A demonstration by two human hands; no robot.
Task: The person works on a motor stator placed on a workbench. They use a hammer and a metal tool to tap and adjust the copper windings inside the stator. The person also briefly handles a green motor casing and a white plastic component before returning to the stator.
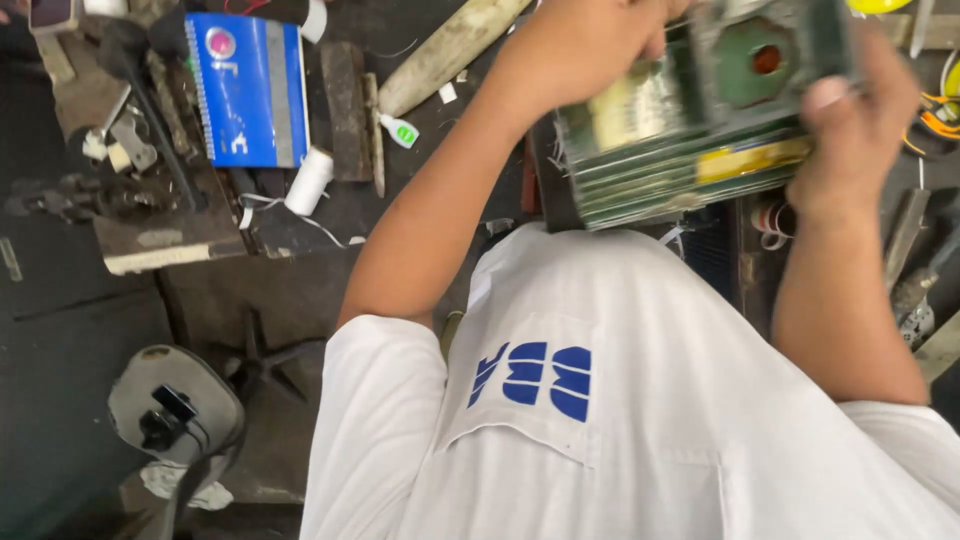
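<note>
Both my hands hold a blurred stack of green circuit boards (690, 130) up in front of my chest. The top board shows a round green patch with a reddish hole, and a yellow strip runs along the stack's side. My left hand (580, 40) grips its left upper edge. My right hand (850, 130) clasps its right side, with the thumb over the corner. My white shirt (620, 420) with a blue emblem fills the lower part of the view.
A cluttered dark workbench (200, 235) lies beyond, with a blue spiral-bound pad (250, 90), a white spool (308, 180), a small white bottle (400, 130), a pale wooden handle (445, 50) and metal parts. Yellow wires (940, 115) lie at the right. A worn stool (175, 400) stands lower left.
</note>
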